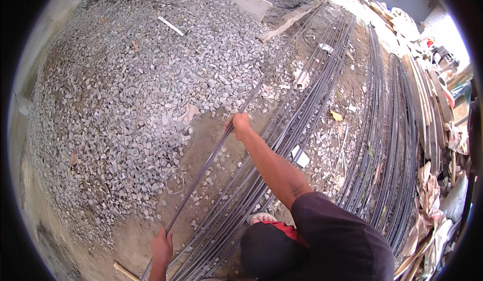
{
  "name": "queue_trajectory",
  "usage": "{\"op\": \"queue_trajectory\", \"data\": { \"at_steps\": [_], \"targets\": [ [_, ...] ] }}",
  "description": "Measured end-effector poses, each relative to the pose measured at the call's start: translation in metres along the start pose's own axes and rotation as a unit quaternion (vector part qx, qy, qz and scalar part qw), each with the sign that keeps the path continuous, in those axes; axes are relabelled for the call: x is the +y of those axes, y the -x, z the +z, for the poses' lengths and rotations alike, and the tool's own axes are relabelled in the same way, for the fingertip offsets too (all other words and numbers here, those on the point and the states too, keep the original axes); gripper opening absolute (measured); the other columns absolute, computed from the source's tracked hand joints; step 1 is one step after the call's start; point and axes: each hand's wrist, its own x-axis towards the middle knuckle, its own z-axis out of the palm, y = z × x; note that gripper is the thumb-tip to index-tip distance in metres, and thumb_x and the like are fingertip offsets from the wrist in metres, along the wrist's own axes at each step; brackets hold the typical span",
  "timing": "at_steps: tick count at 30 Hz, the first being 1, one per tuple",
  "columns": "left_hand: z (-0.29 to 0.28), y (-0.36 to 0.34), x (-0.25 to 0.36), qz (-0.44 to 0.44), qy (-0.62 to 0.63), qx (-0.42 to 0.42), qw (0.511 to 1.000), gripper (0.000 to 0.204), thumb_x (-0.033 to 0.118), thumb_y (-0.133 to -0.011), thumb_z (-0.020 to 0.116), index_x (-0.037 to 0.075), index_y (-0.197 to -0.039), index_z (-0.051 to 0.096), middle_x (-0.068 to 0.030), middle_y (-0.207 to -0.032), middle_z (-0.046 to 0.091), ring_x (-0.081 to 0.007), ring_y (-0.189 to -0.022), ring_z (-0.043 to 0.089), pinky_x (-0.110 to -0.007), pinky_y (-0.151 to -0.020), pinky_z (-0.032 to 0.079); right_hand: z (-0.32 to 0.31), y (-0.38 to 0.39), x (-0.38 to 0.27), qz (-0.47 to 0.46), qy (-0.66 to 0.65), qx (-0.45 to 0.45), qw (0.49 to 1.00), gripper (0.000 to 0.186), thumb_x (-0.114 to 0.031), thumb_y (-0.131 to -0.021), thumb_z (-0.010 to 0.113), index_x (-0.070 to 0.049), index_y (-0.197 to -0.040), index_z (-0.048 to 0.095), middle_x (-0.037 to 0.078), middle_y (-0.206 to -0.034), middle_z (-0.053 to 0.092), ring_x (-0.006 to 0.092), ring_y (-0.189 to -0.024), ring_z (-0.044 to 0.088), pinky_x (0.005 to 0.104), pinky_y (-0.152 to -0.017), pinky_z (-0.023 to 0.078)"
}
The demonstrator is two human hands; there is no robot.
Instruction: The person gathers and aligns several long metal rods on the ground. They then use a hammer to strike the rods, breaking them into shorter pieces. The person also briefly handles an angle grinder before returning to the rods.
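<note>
Head view: left hand (161,248) and right hand (241,125) closed around a long dark rod (205,170).
Grip spread wide, probably to steady the length; rod slants along the edge of the gravel pile (126,79), left of the rod bundle (322,77).

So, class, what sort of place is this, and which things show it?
Probably a building site or its storage yard: there is a heap of gravel, bundles of long metal rods, and planks piled at the right.

Wide fisheye view from head, facing down over rod (204,170).
</note>
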Motion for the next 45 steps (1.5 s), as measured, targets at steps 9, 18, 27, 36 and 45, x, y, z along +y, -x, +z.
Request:
{"op": "queue_trajectory", "data": {
  "at_steps": [9, 18, 27, 36, 45],
  "targets": [
    [-0.048, -0.029, -0.037, -0.010, -0.030, 0.017, 0.999, 0.040, 0.046, -0.101, 0.058, 0.006, -0.096, 0.063, -0.0231, -0.081, 0.069, -0.0454, -0.080, 0.067, -0.056, -0.068, 0.051, -0.011, -0.026, -0.002, 0.013, 0.086, -0.166, 0.982, 0.039, -0.025, -0.107, 0.046, 0.011, -0.121, 0.051, 0.024, -0.113, 0.062, 0.0365, -0.104, 0.064, 0.0491, -0.091, 0.056],
    [-0.096, -0.077, -0.058, 0.004, -0.013, 0.014, 1.000, 0.046, 0.051, -0.099, 0.061, 0.006, -0.092, 0.070, -0.0176, -0.075, 0.066, -0.0394, -0.077, 0.067, -0.051, -0.071, 0.050, -0.019, 0.045, -0.018, -0.021, 0.083, -0.253, 0.964, 0.061, -0.029, -0.108, 0.048, 0.006, -0.155, 0.030, 0.029, -0.153, 0.042, 0.0413, -0.134, 0.053, 0.0509, -0.107, 0.052],
    [-0.033, -0.121, -0.097, -0.081, -0.101, 0.041, 0.991, 0.038, 0.046, -0.096, 0.065, 0.013, -0.112, 0.073, -0.0110, -0.111, 0.069, -0.0331, -0.110, 0.064, -0.050, -0.090, 0.054, -0.072, 0.090, 0.035, -0.057, 0.277, -0.192, 0.940, 0.059, -0.038, -0.103, 0.059, -0.002, -0.148, 0.048, 0.019, -0.137, 0.060, 0.0309, -0.119, 0.064, 0.0385, -0.086, 0.057],
    [0.029, -0.077, -0.141, -0.088, -0.164, 0.124, 0.975, 0.045, 0.029, -0.096, 0.066, 0.016, -0.139, 0.057, -0.0081, -0.140, 0.055, -0.0325, -0.131, 0.053, -0.050, -0.105, 0.047, -0.119, 0.105, 0.101, -0.142, 0.394, -0.182, 0.889, 0.049, -0.030, -0.101, 0.063, -0.001, -0.140, 0.058, 0.015, -0.121, 0.069, 0.0256, -0.108, 0.069, 0.0368, -0.085, 0.057],
    [0.044, -0.057, -0.220, -0.098, -0.029, 0.103, 0.989, 0.033, 0.028, -0.097, 0.062, 0.011, -0.124, 0.070, -0.0182, -0.122, 0.069, -0.0399, -0.116, 0.062, -0.049, -0.100, 0.048, -0.121, 0.168, 0.138, -0.421, 0.522, -0.168, 0.722, 0.029, -0.022, -0.091, 0.070, -0.005, -0.114, 0.070, 0.018, -0.112, 0.070, 0.0405, -0.101, 0.068, 0.0471, -0.087, 0.054]
  ]
}}
